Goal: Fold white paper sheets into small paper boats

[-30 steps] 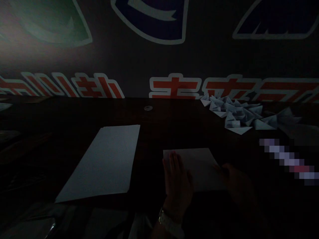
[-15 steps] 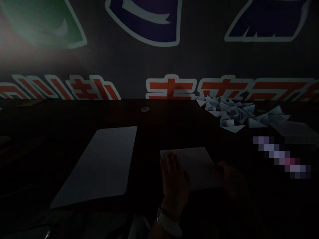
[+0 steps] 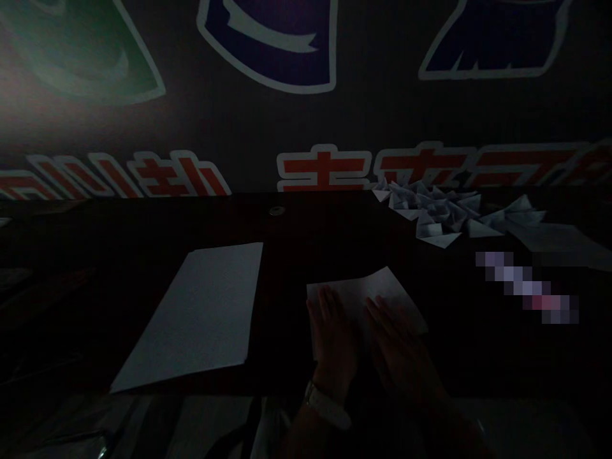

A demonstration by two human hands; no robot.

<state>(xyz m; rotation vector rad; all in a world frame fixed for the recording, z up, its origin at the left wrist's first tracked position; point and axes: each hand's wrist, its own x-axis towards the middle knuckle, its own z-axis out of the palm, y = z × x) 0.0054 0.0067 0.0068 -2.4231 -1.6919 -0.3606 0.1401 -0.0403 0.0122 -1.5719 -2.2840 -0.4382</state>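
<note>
A white sheet of paper [image 3: 356, 293] lies on the dark table in front of me, its right part slightly raised. Flat on its left side rests my left hand [image 3: 335, 328], fingers stretched out, with a pale watch at the wrist. My right hand [image 3: 399, 341] lies on the sheet's middle and right, fingers extended and pointing up and to the left. Both hands press on the paper from above and cover much of its lower half. The scene is very dim.
To the left lies a stack of white paper [image 3: 196, 312]. Several folded paper pieces [image 3: 437, 207] are heaped at the back right, beside a flat sheet [image 3: 564, 239]. A blurred-out long item [image 3: 526, 287] is on the right. Behind the table rises a wall with red lettering [image 3: 322, 166].
My right hand has left the paper's right edge and moved left onto its surface, fingers now spread flat. The left hand stays in place. The view has shifted slightly.
</note>
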